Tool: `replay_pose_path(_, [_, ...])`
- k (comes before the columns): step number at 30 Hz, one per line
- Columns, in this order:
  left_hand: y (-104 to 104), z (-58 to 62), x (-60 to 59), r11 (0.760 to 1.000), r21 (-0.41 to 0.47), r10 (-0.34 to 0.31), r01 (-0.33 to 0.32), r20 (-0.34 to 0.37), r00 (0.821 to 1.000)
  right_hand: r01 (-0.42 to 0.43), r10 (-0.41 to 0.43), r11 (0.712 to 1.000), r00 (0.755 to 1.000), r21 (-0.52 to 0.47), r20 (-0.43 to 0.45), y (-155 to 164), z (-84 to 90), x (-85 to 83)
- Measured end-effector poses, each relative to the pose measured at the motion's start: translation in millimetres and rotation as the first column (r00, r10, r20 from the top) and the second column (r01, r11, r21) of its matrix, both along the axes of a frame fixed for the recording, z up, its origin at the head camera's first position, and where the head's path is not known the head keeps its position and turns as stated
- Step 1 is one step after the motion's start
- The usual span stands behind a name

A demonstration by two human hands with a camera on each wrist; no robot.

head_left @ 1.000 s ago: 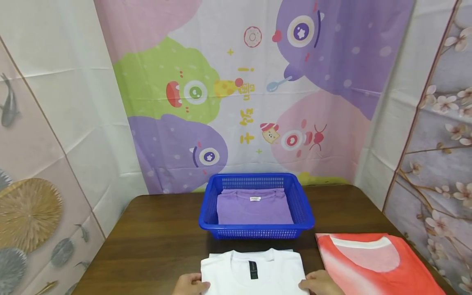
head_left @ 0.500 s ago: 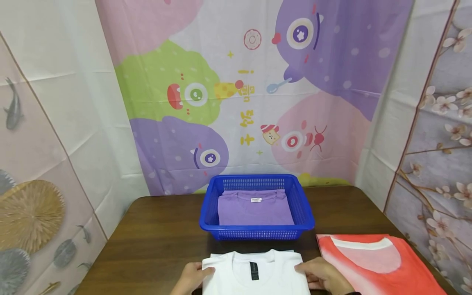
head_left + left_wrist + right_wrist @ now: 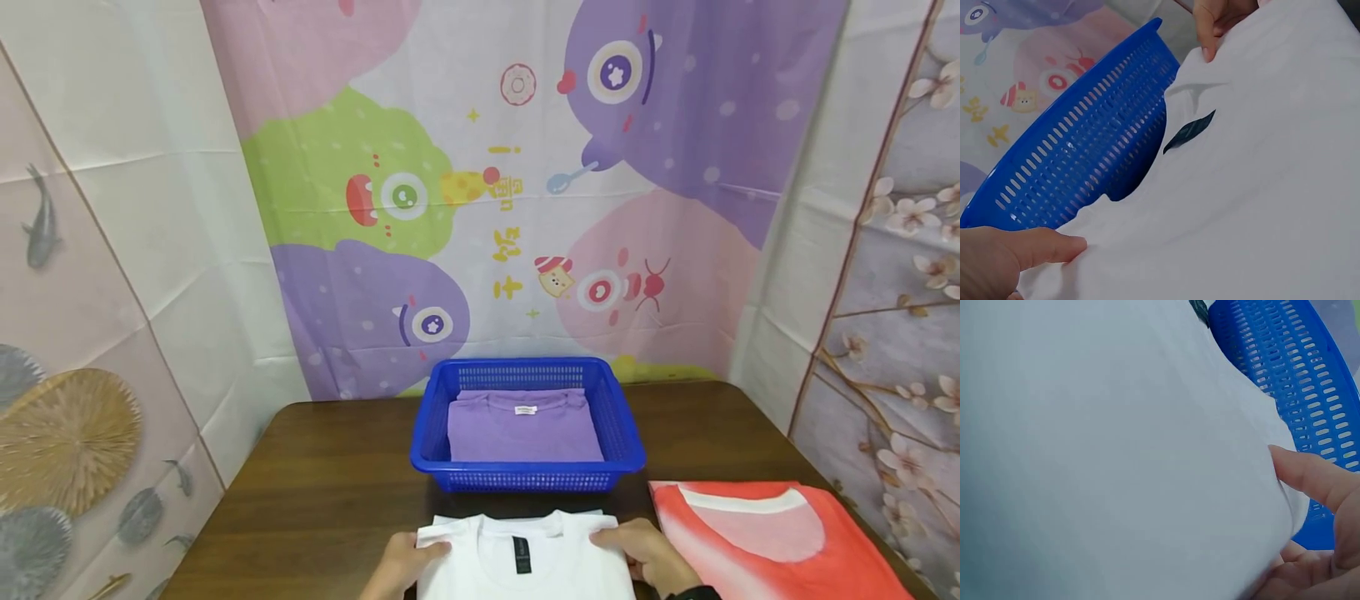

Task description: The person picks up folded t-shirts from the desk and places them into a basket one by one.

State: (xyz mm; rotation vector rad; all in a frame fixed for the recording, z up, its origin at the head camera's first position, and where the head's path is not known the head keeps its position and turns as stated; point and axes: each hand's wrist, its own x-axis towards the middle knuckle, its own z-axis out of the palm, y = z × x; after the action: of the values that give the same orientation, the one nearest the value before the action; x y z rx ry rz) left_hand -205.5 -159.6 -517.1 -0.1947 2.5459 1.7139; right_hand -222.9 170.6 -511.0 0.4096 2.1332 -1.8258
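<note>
While both hands pinch its shoulder corners, the folded white shirt (image 3: 558, 577) lies at the near side, collar away from the person and dark tag (image 3: 522, 555) facing up. Lower part out of frame; cannot tell whether it rests or hangs.

Left hand (image 3: 399, 567): thumb on top, clamped on the corner; what lies beneath is mostly hidden. Right hand (image 3: 648, 554): thumb above, fingers (image 3: 1304, 575) tucked below the edge, pinching the cloth between.

Handling, as judged: hold the two corners level and take every layer into each pinch, since limp cotton could sag in the middle or slip its folds. Light outward tension should flatten the collar.

Pale cloth edge (image 3: 444, 520) just behind the shoulders; back layer or separate piece, cannot tell.

Beyond the collar, the blue basket (image 3: 525, 467), a purple shirt (image 3: 528, 435) folded inside it. Its near rim would bar a low forward path. To the right, near the right hand, a red-and-white garment (image 3: 787, 537); a wide sweep might snag it.

All on the brown counter (image 3: 322, 483), printed cloth backdrop (image 3: 517, 192) behind.
</note>
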Motion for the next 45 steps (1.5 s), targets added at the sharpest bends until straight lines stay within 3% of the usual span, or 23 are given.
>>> replay_pose_path(9, [4, 1.4, 3.9, 0.999, 0.042, 0.030, -0.029, -0.008, 1.000, 0.073, -0.072, 0.996, 0.997, 0.059, -0.023, -7, -2.3, 0.0])
replay_pose_path(21, [7, 0.5, 5.2, 0.998, -0.009, 0.055, -0.056, -0.052, 0.997, -0.003, 0.004, 1.000, 0.993, 0.010, -0.115, -6, -1.2, 6.2])
replay_pose_path(36, [7, 11.8, 10.8, 0.997, -0.055, 0.054, -0.060, -0.110, 0.992, -0.012, 0.017, 0.999, 0.991, 0.032, -0.136, -6, 8.6, 14.9])
replay_pose_path(45, [7, 20.7, 14.3, 0.995, -0.067, 0.063, -0.070, -0.107, 0.992, 0.059, -0.050, 0.996, 0.989, 0.066, -0.136, -10, 18.5, 19.6])
